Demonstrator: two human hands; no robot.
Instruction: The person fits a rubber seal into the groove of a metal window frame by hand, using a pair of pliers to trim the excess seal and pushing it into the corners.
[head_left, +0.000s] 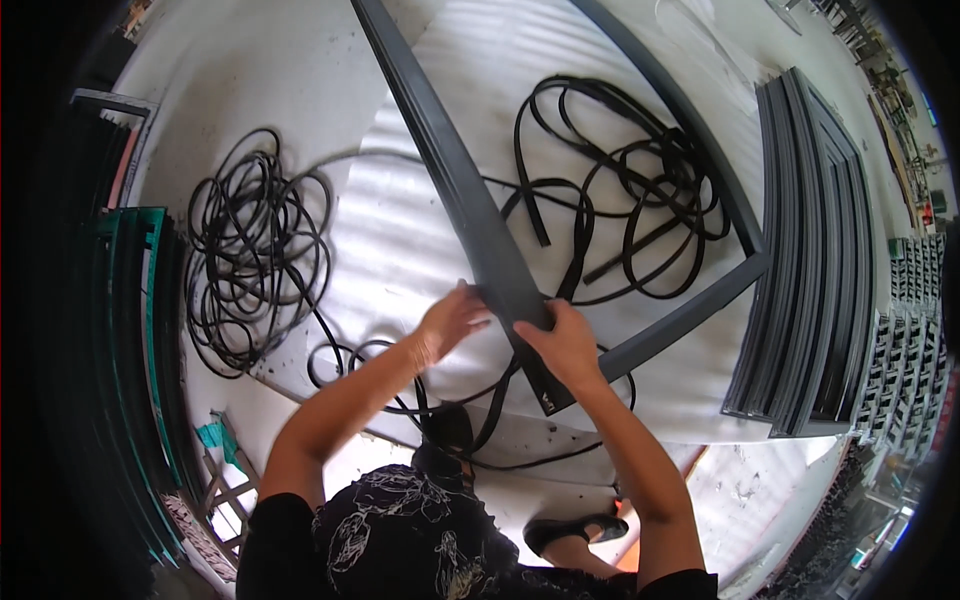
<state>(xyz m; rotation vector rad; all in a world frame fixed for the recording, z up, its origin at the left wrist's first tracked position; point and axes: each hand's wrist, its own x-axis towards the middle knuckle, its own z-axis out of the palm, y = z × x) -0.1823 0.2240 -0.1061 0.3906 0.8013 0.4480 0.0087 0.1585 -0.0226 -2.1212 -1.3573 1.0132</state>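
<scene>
A large dark grey frame (pixel 690 310) lies on the white-covered table, its long near-left bar (pixel 455 190) slanting up and away from me. My right hand (pixel 565 345) grips this bar close to its near corner, thumb on top and the other fingers hidden behind the edge. Beside the bar's left edge is my left hand (pixel 452 325), slightly blurred, fingers partly bent and apart, fingertips at or near the edge. Black flexible strip (pixel 655 180) lies in loose loops inside the frame, and some runs underneath the bar.
A tangled coil of black strip (pixel 255 250) lies on the left of the table (pixel 390 225). Several grey frames (pixel 810 260) are stacked at the right. Grey metal profiles (pixel 890 370) are piled beyond them. Green-edged frames (pixel 150 330) stand at the far left.
</scene>
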